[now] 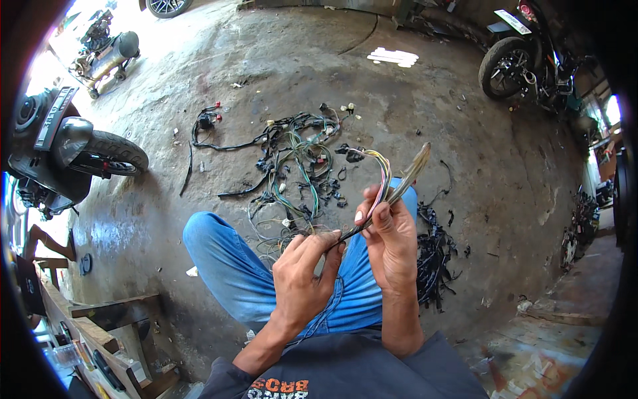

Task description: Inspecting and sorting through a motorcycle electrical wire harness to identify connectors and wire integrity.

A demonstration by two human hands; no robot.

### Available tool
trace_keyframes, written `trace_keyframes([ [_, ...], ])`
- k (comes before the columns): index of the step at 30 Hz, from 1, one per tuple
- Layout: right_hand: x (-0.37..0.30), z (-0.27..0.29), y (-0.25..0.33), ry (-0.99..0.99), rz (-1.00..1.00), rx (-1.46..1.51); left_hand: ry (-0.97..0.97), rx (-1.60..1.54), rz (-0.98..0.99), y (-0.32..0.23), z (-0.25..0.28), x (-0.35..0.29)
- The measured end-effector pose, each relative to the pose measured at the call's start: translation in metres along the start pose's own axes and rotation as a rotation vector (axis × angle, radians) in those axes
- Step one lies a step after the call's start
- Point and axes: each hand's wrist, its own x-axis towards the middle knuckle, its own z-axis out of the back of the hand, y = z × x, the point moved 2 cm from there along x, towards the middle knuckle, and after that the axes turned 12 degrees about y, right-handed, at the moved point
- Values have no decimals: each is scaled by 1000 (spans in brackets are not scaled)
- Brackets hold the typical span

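Observation:
Over my lap I hold a wire bundle [384,170] between both hands. My left hand [304,269] pinches its dark wrapped part [355,232]. Higher up, my right hand [391,236] grips the same bundle, where loose wires in yellow, white and pink curve out above the fingers. A dull, yellowish-brown sleeve-like piece [413,174] also sticks up from the right hand; its exact kind is hard to make out. On the floor beyond my knees spreads a tangled wiring harness [297,149] with green wires, black wrapped branches and several connectors.
Black scraps [432,259] lie heaped beside my right leg. A motorcycle [109,156] stands at the left, another motorcycle [512,66] at the far right. An air compressor [109,56] is at the far left. A wooden bench [100,332] stands at the lower left.

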Motion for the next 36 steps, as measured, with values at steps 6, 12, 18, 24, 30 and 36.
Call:
trace_keyframes([
  [6, 0, -8, 7, -20, -18, -18, -223, 70, -99, 7, -4, -1],
  [12, -6, -8, -2, 128, 84, 88, -379, 65, -183, 18, -7, -3],
  [18, 0, -10, 0, 257, 185, 76, -463, 53, -294, 18, -9, -3],
  [24, -1, -5, 2, 335, 167, 188, -454, 104, -310, 15, -9, -3],
  [30, 2, -4, 6, 325, 154, -102, -296, -106, -151, 9, -1, 3],
  [36, -1, 3, -3, 301, 178, -332, -134, -61, -93, -5, 4, 16],
])
